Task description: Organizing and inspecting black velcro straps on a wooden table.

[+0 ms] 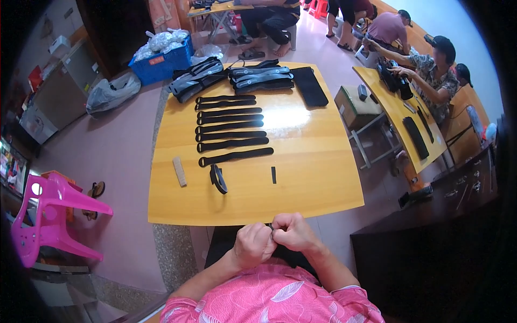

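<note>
Pink shirt (253, 301); L hand (251, 245), R hand (294, 232) both pinching dk piece (271, 227) nr table (312, 196).

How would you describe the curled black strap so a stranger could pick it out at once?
Find the yellow table at the picture's centre, then its column of flat black straps. Just below the lowest one in the picture lies the curled strap. Unlike those straight neighbours, it is bent round into a loop.

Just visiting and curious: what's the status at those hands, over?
Left hand, right hand: together, fingers curled at small dark piece, mostly hidden. Flat, black, fabric-like looped straps: rowed on yellow wooden table beyond. Nothing visibly blocking hands.
</note>
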`<state>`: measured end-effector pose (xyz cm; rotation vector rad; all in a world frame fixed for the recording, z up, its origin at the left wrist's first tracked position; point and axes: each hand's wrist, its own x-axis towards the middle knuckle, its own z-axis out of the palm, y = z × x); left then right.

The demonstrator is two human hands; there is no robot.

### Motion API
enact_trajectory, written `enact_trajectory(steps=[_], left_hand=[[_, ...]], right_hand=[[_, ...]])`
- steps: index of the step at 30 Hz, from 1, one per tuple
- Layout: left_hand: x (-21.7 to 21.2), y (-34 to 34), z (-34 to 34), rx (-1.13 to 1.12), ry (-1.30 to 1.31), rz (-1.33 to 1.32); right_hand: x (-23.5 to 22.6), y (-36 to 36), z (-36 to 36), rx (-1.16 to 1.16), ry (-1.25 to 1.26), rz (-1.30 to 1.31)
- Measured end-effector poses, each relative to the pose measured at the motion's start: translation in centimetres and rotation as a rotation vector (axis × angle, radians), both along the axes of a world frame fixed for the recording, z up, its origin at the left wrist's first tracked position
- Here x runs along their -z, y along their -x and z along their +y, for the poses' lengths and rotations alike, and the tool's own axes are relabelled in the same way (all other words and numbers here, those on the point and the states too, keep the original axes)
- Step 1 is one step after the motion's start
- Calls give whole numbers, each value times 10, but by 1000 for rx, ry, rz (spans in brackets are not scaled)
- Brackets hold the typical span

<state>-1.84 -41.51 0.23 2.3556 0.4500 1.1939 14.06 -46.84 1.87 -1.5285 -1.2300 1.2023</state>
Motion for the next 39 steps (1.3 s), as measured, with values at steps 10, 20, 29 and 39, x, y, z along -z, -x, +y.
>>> enact_trajectory(steps=[10,20,29,39], left_hand=[[-25,15,3,75,459,85],[-34,16,5,146,314,156],[-25,4,0,65,29,109],[-47,9,8,187,400,84]], right_hand=[[-18,-5,-4,-34,-125,-74],[-26,2,-9,-54,-345,-303],[-31,2,-8,-2,-334,-262],[-36,-4,-9,78,-302,-178]])
